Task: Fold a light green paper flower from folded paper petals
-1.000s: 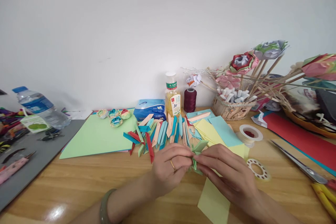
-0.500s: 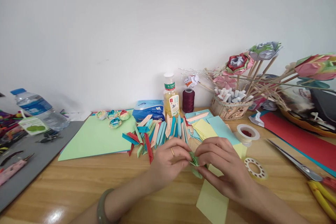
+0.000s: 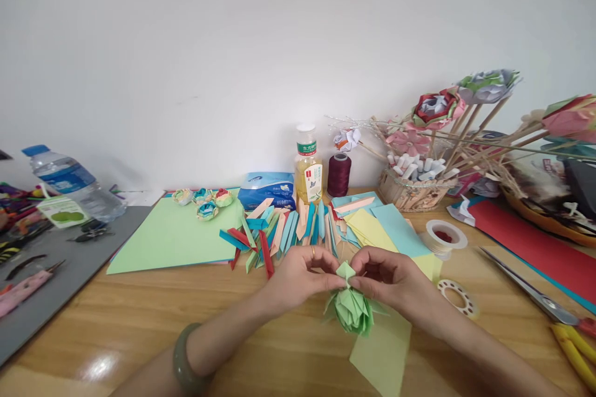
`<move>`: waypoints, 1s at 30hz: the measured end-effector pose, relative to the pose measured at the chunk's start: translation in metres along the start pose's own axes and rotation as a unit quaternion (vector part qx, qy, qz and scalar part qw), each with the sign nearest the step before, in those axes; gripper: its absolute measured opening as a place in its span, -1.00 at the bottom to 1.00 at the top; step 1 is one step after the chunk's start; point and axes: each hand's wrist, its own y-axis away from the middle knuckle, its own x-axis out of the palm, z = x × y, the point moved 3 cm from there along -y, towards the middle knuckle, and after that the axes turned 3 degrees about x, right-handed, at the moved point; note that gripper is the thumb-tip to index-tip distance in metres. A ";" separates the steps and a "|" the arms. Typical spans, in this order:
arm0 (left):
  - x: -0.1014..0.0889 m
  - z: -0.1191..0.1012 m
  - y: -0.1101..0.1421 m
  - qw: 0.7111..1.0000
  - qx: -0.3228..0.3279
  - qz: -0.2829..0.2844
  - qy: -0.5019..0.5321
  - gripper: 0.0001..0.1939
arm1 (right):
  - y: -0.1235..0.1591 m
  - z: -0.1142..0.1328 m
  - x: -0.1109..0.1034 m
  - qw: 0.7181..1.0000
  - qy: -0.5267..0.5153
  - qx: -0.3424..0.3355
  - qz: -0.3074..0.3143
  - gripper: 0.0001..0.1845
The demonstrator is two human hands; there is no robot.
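Note:
Between my hands is a light green folded-paper flower point(image 3: 354, 311), its layered petals hanging down toward the table. My left hand point(image 3: 305, 276) pinches the upper petal from the left with thumb and fingers. From the right, my right hand point(image 3: 388, 276) pinches the same petal, thumb close to the left thumb. Beneath the flower lies a pale yellow paper sheet point(image 3: 384, 356). Just beyond my hands spread several folded paper strips point(image 3: 288, 229) in blue, red, peach and green.
Scissors point(image 3: 535, 291), a spool of cord point(image 3: 444, 239) and a white ring with holes point(image 3: 456, 298) lie at right. Behind stand a tea bottle point(image 3: 308, 164), a maroon thread cone point(image 3: 339, 175) and a basket point(image 3: 414, 192) of paper flowers. Small paper flowers point(image 3: 207, 210) rest on green sheets point(image 3: 172, 242) at left.
The green paper flower has been turned so its petals now show below my hands. Both hands have shifted their grip to its upper petal, and the view has moved slightly.

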 end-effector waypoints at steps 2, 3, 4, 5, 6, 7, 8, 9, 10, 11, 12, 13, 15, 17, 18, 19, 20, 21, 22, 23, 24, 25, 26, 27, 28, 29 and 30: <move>0.000 0.000 -0.001 1.000 -0.003 -0.003 0.005 -0.75 | -0.001 -0.004 0.000 1.000 -0.022 0.014 0.000 -0.76; 0.000 0.000 -0.001 1.000 -0.005 -0.005 0.008 -0.75 | -0.002 -0.005 0.001 1.000 -0.025 0.018 0.000 -0.75; 0.001 0.000 -0.001 1.000 -0.008 -0.008 0.011 -0.75 | -0.002 -0.006 0.001 1.000 -0.025 0.020 0.000 -0.74; 0.001 0.000 -0.001 1.000 -0.011 -0.012 0.012 -0.75 | -0.002 -0.007 0.001 1.000 -0.022 0.021 0.001 -0.74; 0.001 0.000 -0.001 1.000 -0.013 -0.018 0.012 -0.74 | -0.002 -0.007 0.002 1.000 -0.019 0.021 0.002 -0.73; 0.002 -0.001 -0.001 1.000 -0.015 -0.022 0.012 -0.74 | -0.002 -0.007 0.002 1.000 -0.015 0.021 0.003 -0.74; 0.002 -0.001 -0.001 0.999 -0.017 -0.026 0.011 -0.75 | -0.002 -0.007 0.003 1.000 -0.013 0.020 0.004 -0.74; 0.002 -0.002 0.000 0.999 -0.018 -0.029 0.009 -0.77 | -0.002 -0.007 0.004 1.000 -0.010 0.018 0.006 -0.75; 0.002 -0.002 0.000 0.999 -0.018 -0.031 0.007 -0.79 | -0.001 -0.007 0.005 1.000 -0.006 0.014 0.006 -0.77; 0.003 -0.002 0.001 0.999 -0.017 -0.032 0.003 -0.80 | -0.001 -0.006 0.005 1.000 0.002 0.010 0.003 -0.78; 0.003 -0.001 0.002 0.999 -0.015 -0.034 -0.004 -0.82 | 0.000 -0.005 0.006 1.000 0.016 0.004 -0.002 -0.80; 0.003 -0.001 0.002 0.999 -0.011 -0.037 -0.014 -0.83 | 0.001 -0.004 0.007 0.999 0.035 -0.003 -0.009 -0.82; 0.003 -0.001 0.003 0.998 0.003 -0.041 -0.040 -0.86 | 0.002 -0.001 0.008 0.996 0.083 -0.025 -0.024 -0.83; 0.003 0.000 0.004 0.996 0.021 -0.045 -0.069 -0.89 | 0.004 0.002 0.008 0.988 0.134 -0.062 -0.037 -0.85; 0.003 0.000 0.004 0.995 0.029 -0.047 -0.082 -0.89 | 0.005 0.003 0.008 0.983 0.159 -0.085 -0.044 -0.86; 0.003 0.000 0.005 0.993 0.038 -0.051 -0.095 -0.90 | 0.006 0.005 0.008 0.975 0.186 -0.108 -0.052 -0.87; 0.004 0.000 0.005 0.992 0.046 -0.056 -0.108 -0.90 | 0.007 0.006 0.008 0.966 0.214 -0.130 -0.059 -0.87; 0.004 -0.001 0.005 0.990 0.055 -0.061 -0.118 -0.91 | 0.009 0.006 0.007 0.957 0.241 -0.149 -0.065 -0.87; 0.004 -0.001 0.005 0.989 0.062 -0.062 -0.123 -0.91 | 0.010 0.007 0.006 0.947 0.266 -0.165 -0.069 -0.87; 0.004 -0.002 0.005 0.989 0.068 -0.059 -0.119 -0.92 | 0.011 0.007 0.005 0.938 0.287 -0.179 -0.072 -0.87; 0.003 -0.003 0.004 0.991 0.072 -0.054 -0.104 -0.92 | 0.011 0.007 0.004 0.931 0.304 -0.189 -0.074 -0.87; 0.003 -0.003 0.004 0.994 0.067 -0.045 -0.076 -0.91 | 0.012 0.007 0.003 0.924 0.316 -0.199 -0.077 -0.87; 0.003 -0.002 0.003 0.997 0.052 -0.036 -0.039 -0.90 | 0.012 0.007 0.001 0.919 0.325 -0.209 -0.081 -0.88; 0.002 -0.001 0.002 0.999 0.029 -0.028 0.003 -0.87 | 0.013 0.007 0.000 0.914 0.332 -0.217 -0.085 -0.88; 0.001 0.001 0.001 0.999 -0.001 -0.022 0.045 -0.81 | 0.013 0.007 -0.001 0.909 0.339 -0.226 -0.090 -0.88; 0.001 0.003 0.000 0.997 -0.024 -0.024 0.071 -0.75 | 0.013 0.007 -0.002 0.903 0.346 -0.236 -0.093 -0.88; 0.000 0.005 0.000 0.995 -0.040 -0.025 0.087 -0.68 | 0.014 0.006 -0.003 0.898 0.353 -0.245 -0.097 -0.87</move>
